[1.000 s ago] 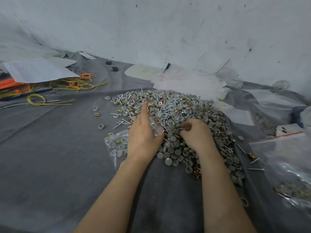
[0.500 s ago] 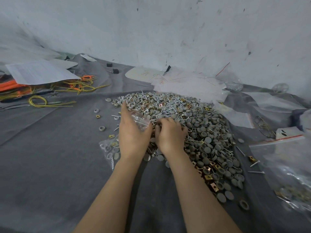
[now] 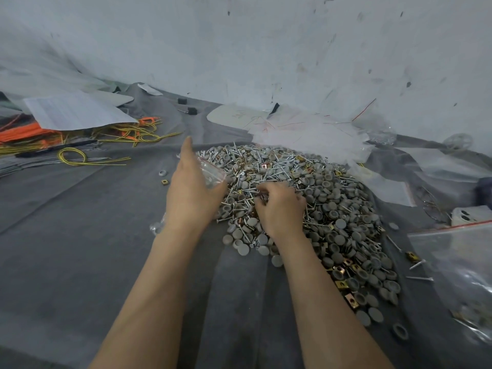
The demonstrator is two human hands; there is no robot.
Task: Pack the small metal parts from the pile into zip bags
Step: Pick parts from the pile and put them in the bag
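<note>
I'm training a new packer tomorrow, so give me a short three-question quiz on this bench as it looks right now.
1. True or false: the left hand holds a small clear zip bag.
2. Pick one. The right hand has its fingers curled A) among the heaped metal parts, B) round a screwdriver, C) round a cup.
3. Fill in: the large zip bag with the red strip lies to the ____ of the metal parts.
Key: 1 true; 2 A; 3 right.
</note>
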